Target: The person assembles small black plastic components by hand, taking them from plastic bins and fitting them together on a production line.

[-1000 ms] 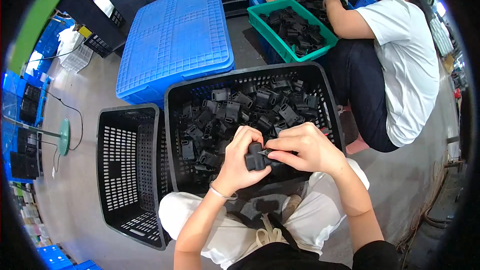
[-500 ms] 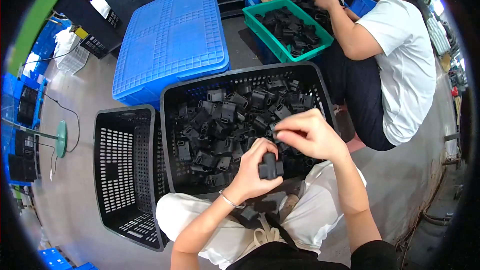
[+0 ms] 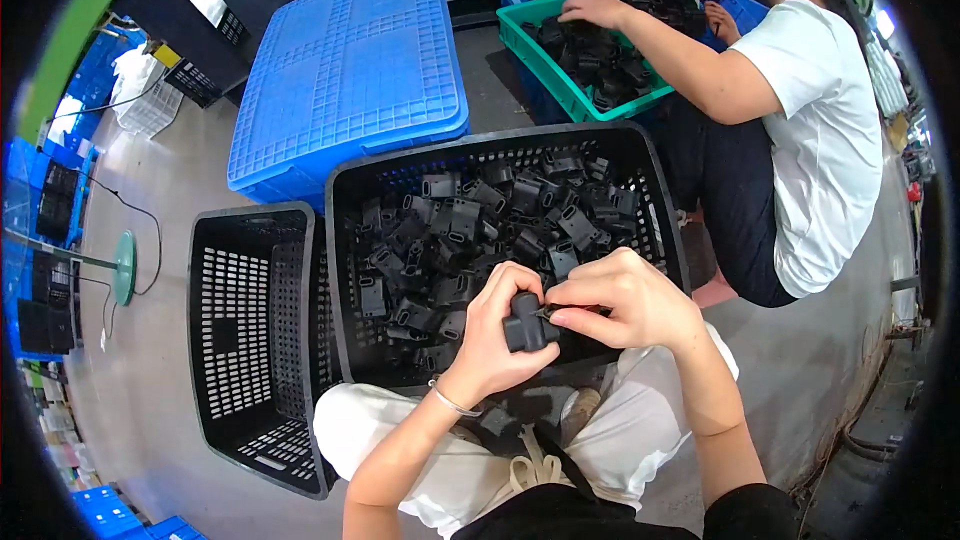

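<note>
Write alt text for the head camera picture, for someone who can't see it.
Seen from above, a person's left hand holds a small black plastic part while the right hand pinches at it, over a black basket full of similar parts. A smaller black basket sits to the left, and a co-worker sorts parts in a green tray.

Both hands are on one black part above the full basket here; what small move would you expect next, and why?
Probably the right hand keeps picking at the black part with the thin tool pinched in its fingertips, while the left hand steadies it. The part sits in the left grip over the full black basket, with the tool tip at its edge, so the work on it looks unfinished.
</note>
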The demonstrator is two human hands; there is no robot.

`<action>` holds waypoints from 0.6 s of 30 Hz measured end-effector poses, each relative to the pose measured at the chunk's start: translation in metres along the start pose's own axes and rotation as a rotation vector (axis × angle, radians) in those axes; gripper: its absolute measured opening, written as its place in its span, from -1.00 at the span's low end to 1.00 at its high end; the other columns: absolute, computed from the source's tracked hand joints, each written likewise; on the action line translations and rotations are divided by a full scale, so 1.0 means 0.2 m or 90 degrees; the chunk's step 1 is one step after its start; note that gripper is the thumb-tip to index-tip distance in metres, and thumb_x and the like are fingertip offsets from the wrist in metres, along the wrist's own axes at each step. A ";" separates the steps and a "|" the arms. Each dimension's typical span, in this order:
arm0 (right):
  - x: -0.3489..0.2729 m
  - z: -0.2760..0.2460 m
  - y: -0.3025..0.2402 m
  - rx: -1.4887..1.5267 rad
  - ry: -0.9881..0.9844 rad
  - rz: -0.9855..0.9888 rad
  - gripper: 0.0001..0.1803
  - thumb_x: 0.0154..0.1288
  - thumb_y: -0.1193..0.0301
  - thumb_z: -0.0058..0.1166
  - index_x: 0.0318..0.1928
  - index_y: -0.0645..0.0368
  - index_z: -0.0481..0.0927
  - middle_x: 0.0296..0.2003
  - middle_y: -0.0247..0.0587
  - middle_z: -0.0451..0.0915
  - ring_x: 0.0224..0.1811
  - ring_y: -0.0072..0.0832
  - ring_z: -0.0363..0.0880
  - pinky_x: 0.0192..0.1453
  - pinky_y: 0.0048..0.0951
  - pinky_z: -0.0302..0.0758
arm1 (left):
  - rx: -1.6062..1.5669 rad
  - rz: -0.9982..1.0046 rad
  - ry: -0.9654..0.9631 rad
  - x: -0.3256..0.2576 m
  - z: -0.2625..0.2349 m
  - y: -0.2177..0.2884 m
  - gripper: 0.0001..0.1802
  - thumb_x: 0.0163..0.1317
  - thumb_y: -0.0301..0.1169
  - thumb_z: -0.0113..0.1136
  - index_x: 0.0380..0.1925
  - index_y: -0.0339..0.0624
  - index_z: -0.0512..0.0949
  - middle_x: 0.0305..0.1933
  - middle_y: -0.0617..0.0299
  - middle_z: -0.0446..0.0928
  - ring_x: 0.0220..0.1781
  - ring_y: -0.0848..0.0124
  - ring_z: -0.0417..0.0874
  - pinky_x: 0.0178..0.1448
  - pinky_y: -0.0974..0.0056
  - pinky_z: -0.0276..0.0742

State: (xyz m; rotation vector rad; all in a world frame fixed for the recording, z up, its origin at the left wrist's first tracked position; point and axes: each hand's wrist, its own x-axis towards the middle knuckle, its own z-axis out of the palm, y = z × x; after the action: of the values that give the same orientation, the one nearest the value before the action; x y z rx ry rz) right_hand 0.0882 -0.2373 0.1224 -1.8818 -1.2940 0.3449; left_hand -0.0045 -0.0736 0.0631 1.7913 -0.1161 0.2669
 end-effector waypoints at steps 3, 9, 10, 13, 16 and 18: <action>0.00 0.00 0.00 -0.016 0.010 -0.004 -0.80 0.12 0.38 0.21 -0.52 0.25 0.56 -0.64 -0.10 0.49 -0.60 -0.14 0.51 -0.53 -0.26 0.40 | 0.007 0.012 -0.005 0.00 0.00 0.00 -0.56 -0.30 -0.48 0.29 -0.34 -0.20 0.34 -0.32 0.16 0.34 -0.32 0.27 0.41 -0.23 0.30 0.39; 0.00 0.00 0.02 -0.022 0.004 -0.013 -0.81 0.12 0.38 0.22 -0.50 0.23 0.57 -0.64 -0.13 0.49 -0.60 -0.15 0.50 -0.53 -0.27 0.41 | 0.009 -0.020 -0.018 0.00 -0.01 0.00 -0.55 -0.30 -0.50 0.29 -0.33 -0.20 0.34 -0.29 0.16 0.34 -0.30 0.25 0.41 -0.26 0.29 0.38; 0.01 0.00 0.01 -0.022 0.007 -0.017 -0.82 0.12 0.38 0.22 -0.49 0.23 0.58 -0.65 -0.13 0.48 -0.61 -0.15 0.50 -0.53 -0.27 0.41 | 0.013 -0.018 -0.019 0.00 -0.01 0.00 -0.55 -0.30 -0.50 0.30 -0.32 -0.20 0.34 -0.29 0.15 0.34 -0.29 0.24 0.41 -0.26 0.28 0.38; 0.00 0.00 0.00 -0.035 0.003 0.003 -0.84 0.12 0.38 0.22 -0.44 0.23 0.60 -0.62 -0.13 0.50 -0.59 -0.17 0.51 -0.52 -0.27 0.43 | 0.047 -0.004 -0.023 0.00 -0.02 0.00 -0.53 -0.31 -0.50 0.32 -0.31 -0.21 0.35 -0.27 0.11 0.34 -0.20 0.16 0.40 -0.18 0.22 0.39; 0.01 0.06 0.04 -0.131 0.115 -0.014 -0.84 0.07 0.45 0.26 -0.34 0.27 0.62 -0.60 -0.12 0.50 -0.60 -0.19 0.49 -0.54 -0.31 0.38 | 0.094 0.035 -0.050 -0.03 0.00 -0.01 -0.52 -0.32 -0.49 0.34 -0.30 -0.21 0.36 -0.22 0.06 0.35 -0.12 0.07 0.37 -0.05 0.13 0.37; 0.02 0.02 0.09 -0.149 0.193 -0.024 -0.84 0.07 0.50 0.24 -0.32 0.29 0.61 -0.57 -0.12 0.53 -0.60 -0.24 0.51 -0.54 -0.35 0.40 | 0.039 0.087 -0.127 -0.04 0.07 0.02 -0.50 -0.29 -0.46 0.35 -0.27 -0.25 0.36 -0.21 0.03 0.33 -0.10 0.03 0.34 0.03 0.09 0.33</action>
State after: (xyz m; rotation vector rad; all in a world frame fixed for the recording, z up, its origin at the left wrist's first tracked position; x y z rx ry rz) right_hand 0.0994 -0.2337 0.1065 -2.0067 -1.2008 -0.1154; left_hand -0.0119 -0.0897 0.0622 1.8710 -0.3762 0.1895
